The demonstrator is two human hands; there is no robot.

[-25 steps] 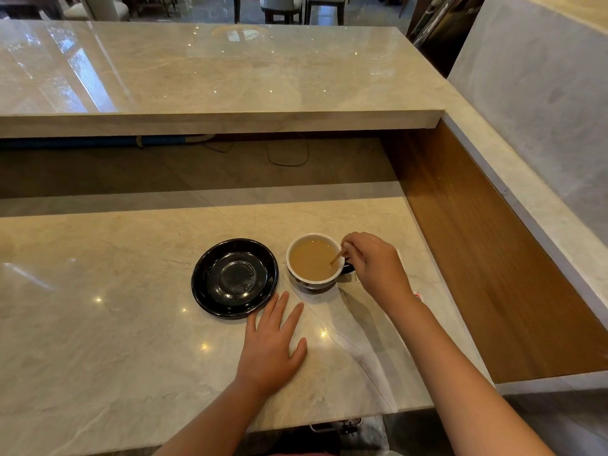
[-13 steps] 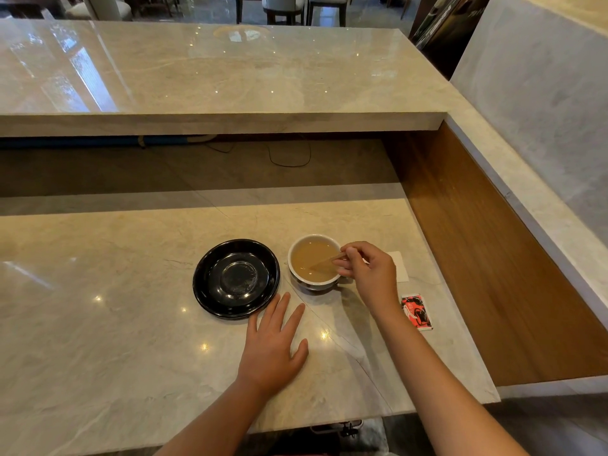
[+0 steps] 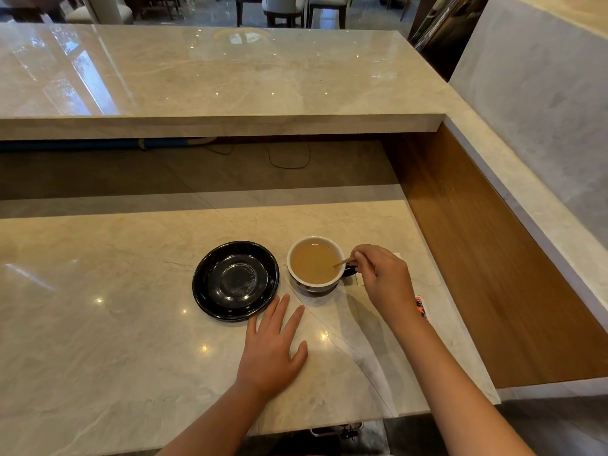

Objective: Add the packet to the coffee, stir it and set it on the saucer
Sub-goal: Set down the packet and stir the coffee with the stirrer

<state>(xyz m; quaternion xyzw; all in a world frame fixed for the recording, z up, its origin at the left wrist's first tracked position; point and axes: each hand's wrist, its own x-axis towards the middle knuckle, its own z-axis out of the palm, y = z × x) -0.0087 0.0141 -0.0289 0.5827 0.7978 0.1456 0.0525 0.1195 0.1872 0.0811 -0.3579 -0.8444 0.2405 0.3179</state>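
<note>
A white-lined cup (image 3: 315, 284) of light brown coffee stands on the marble counter, just right of an empty black saucer (image 3: 235, 280). My right hand (image 3: 383, 277) is at the cup's right side, pinching a thin wooden stirrer (image 3: 342, 263) whose tip dips into the coffee. My left hand (image 3: 273, 348) lies flat on the counter in front of the saucer, fingers spread, holding nothing. A red packet (image 3: 422, 307) lies on the counter, mostly hidden behind my right wrist.
A raised marble bar top (image 3: 230, 77) overhangs the back of the counter. A wooden side panel (image 3: 477, 245) closes the right side. A white paper (image 3: 360, 281) lies under my right hand. The counter's front edge (image 3: 362, 419) is close to me.
My right hand has moved the stirrer around in the cup and drifted slightly right, covering most of the red packet. The left hand, cup and saucer have stayed put.
</note>
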